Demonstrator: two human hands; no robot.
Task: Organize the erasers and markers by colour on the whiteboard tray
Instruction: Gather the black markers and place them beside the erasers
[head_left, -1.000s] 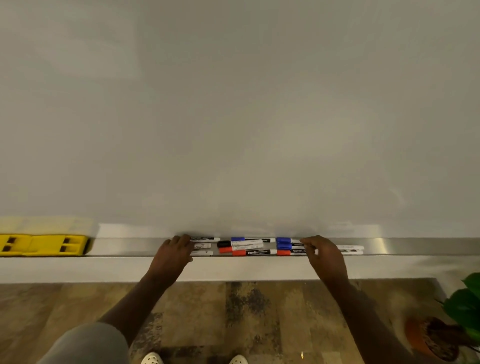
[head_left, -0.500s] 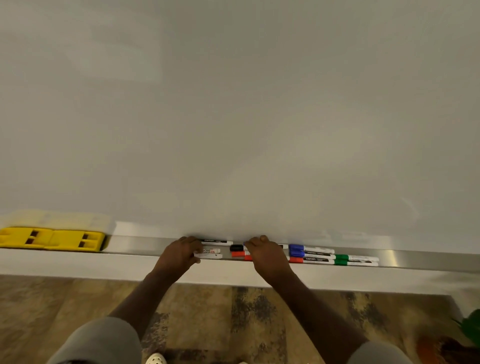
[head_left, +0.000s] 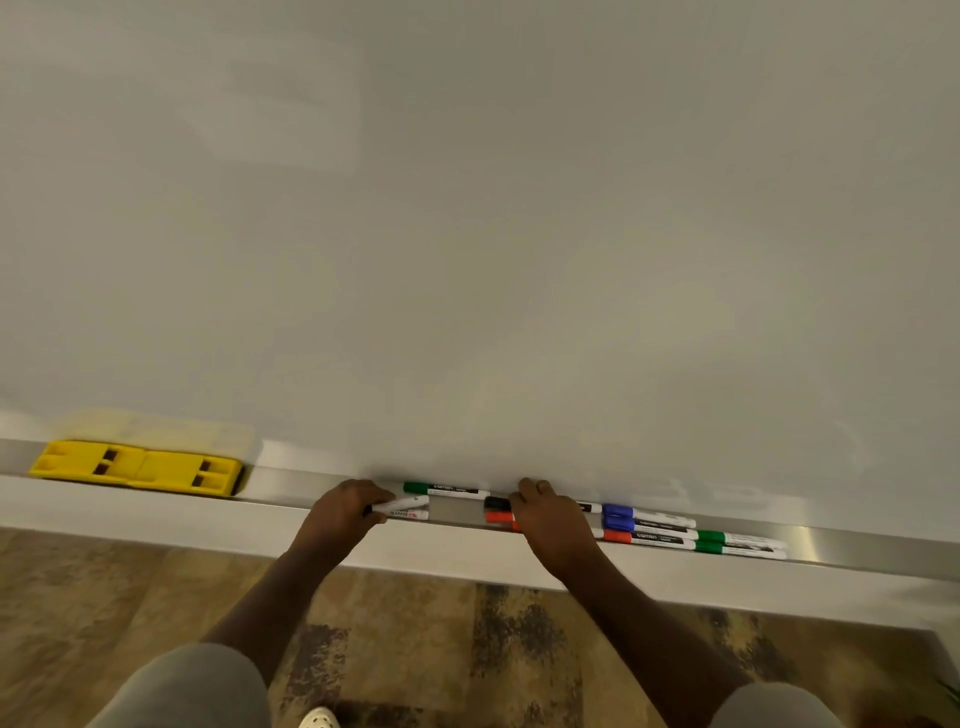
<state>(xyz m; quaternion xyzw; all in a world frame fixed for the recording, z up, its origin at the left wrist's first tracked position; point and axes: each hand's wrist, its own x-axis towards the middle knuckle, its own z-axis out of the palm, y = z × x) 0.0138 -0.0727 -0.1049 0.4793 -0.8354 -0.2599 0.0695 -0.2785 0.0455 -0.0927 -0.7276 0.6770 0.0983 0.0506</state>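
Two yellow erasers (head_left: 137, 466) lie end to end at the left of the metal whiteboard tray (head_left: 291, 480). My left hand (head_left: 345, 512) grips two white markers (head_left: 408, 508) on the tray. A green-capped marker (head_left: 444, 489) lies just behind them. My right hand (head_left: 550, 525) rests over a black-capped marker (head_left: 497, 502) and a red-capped marker (head_left: 498, 516); whether it grips them is hidden. To its right lie two blue-capped markers (head_left: 618, 516), a red-capped one (head_left: 615, 535) and two green-capped ones (head_left: 710, 541).
The whiteboard (head_left: 467, 234) fills the view above the tray. Below the tray's white front ledge (head_left: 156, 525) is a patterned brown floor (head_left: 405, 639). A shoe tip (head_left: 318, 718) shows at the bottom edge.
My right hand moved left from the blue and green markers to the black and red ones. My left hand has closed on the two white markers. The view shifted left.
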